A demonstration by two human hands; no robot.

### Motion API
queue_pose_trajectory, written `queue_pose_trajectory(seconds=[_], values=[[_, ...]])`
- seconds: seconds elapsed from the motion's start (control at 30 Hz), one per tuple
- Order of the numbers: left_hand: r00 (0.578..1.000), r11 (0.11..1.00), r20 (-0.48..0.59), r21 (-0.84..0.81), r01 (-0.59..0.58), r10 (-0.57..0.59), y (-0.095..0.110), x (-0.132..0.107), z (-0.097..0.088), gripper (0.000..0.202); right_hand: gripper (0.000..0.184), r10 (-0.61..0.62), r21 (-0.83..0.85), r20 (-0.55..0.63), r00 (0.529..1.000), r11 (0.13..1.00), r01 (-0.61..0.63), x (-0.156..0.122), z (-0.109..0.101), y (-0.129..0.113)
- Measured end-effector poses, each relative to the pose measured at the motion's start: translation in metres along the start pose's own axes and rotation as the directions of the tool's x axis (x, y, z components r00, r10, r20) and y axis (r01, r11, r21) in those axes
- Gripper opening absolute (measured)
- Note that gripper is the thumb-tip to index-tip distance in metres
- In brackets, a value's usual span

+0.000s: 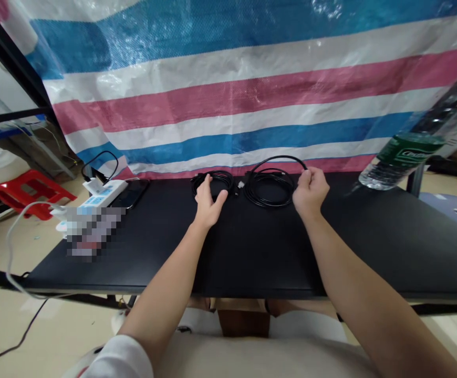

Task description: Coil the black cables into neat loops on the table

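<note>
Two coils of black cable lie side by side at the back of the black table (252, 252). My left hand (209, 202) is over the front of the left cable coil (222, 181), thumb and fingers apart. Whether it touches that coil I cannot tell. On the right, my right hand (310, 193) is closed on a loop of the right cable coil (268, 202), lifting the loop's upper strand off the table. Cable connectors (240, 185) show between the two coils, one of them pale.
A white power strip (104, 197) with plugs and a dark phone (132, 194) lie at the left. A water bottle (400, 157) with a green label stands at the back right. Striped sheeting (232, 105) hangs behind the table. A red stool (27, 191) stands beyond the left edge.
</note>
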State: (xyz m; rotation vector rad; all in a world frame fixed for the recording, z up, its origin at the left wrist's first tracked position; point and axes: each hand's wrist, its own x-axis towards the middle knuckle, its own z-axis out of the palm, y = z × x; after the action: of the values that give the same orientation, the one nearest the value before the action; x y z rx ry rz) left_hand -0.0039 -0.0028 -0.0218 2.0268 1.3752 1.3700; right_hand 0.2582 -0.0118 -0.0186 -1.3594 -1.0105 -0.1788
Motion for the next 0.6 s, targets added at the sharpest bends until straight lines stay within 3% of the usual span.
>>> queue_pose_trajectory(seconds=[0.17,0.27,0.37,0.47,0.53,0.6], values=[[0.978,0.987,0.156,-0.104,-0.123,0.138,0.01,-0.006,0.011,0.06,0.031,-0.122,-0.032,0.077,0.99,0.992,0.125,-0.017,0.008,-0.015],[0.969,0.987,0.221,-0.141,-0.081,0.111,0.015,-0.008,0.013,0.058,0.031,-0.13,0.004,0.118,0.985,0.992,0.13,-0.024,0.012,-0.022],[0.967,0.992,0.241,-0.115,-0.052,0.079,0.019,-0.008,0.014,0.055,0.031,-0.069,0.067,0.16,0.985,0.996,0.059,-0.03,0.014,-0.031],[0.978,0.998,0.202,-0.05,-0.035,0.045,0.021,-0.005,0.014,0.031,0.036,0.012,0.142,0.26,0.966,0.989,-0.05,-0.033,0.016,-0.04],[0.995,0.999,0.1,-0.034,0.025,-0.021,0.021,-0.001,0.012,0.021,0.045,0.064,0.19,0.294,0.954,0.974,-0.124,-0.03,0.016,-0.041],[0.992,0.99,-0.021,-0.065,0.123,-0.125,0.02,0.002,0.006,0.014,0.054,0.141,0.203,0.255,0.957,0.959,-0.196,-0.022,0.013,-0.036]])
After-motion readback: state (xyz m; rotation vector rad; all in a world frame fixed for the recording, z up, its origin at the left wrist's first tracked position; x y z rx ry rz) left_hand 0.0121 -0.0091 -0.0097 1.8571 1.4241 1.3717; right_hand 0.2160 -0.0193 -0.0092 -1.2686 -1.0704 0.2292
